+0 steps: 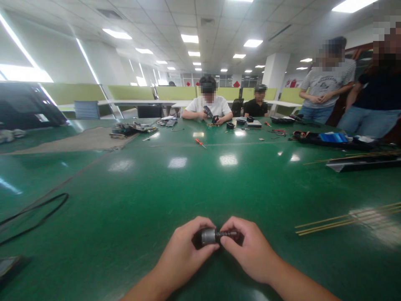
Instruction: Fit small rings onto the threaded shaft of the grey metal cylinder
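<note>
Low in the middle of the head view, both hands hold a small motor-like part (208, 236) just above the green tabletop. It has a grey metal cylinder and a dark, ridged shaft (226, 234) pointing right. My left hand (185, 247) is closed around the cylinder, thumb below and fingers above. My right hand (253, 247) pinches the shaft between thumb and fingers. The palms and fingers hide the part's two ends, so I cannot make out its exact kind.
Thin yellow rods (341, 219) lie to the right, with a dark metal channel (363, 163) beyond. A black cable (46, 205) loops at left. An orange screwdriver (199, 143) lies farther out. A person (208, 104) in white works across the table (150, 179); others are nearby.
</note>
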`<action>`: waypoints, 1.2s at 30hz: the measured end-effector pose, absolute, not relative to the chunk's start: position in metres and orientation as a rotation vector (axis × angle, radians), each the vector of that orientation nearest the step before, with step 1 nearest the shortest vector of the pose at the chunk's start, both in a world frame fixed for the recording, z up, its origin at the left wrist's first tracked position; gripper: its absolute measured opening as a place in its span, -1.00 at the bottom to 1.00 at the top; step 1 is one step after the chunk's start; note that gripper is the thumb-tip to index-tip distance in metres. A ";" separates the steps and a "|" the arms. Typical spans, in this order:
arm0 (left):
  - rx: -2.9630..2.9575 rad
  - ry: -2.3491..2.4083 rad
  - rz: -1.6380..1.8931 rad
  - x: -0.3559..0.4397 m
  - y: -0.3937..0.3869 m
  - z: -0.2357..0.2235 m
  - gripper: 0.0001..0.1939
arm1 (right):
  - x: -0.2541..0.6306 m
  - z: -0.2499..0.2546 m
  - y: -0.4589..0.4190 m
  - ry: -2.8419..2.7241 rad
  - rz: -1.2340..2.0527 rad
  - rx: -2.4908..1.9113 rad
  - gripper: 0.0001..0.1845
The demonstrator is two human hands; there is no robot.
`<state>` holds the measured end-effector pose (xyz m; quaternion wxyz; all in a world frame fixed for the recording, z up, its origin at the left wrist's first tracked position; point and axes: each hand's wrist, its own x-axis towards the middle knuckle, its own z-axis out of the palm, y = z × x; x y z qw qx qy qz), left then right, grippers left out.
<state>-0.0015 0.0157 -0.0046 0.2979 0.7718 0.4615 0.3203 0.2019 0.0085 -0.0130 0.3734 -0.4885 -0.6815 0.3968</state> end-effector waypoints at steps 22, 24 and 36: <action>2.063 1.231 0.861 -0.001 0.016 -0.002 -0.83 | 0.201 -0.012 0.008 -1.729 1.053 -1.243 -0.98; 2.062 1.227 0.861 -0.002 0.016 -0.003 -0.82 | 0.201 -0.011 0.008 -1.728 1.056 -1.244 -0.97; 2.063 1.232 0.863 -0.002 0.016 -0.005 -0.81 | 0.201 -0.014 0.009 -1.724 1.081 -1.234 -0.96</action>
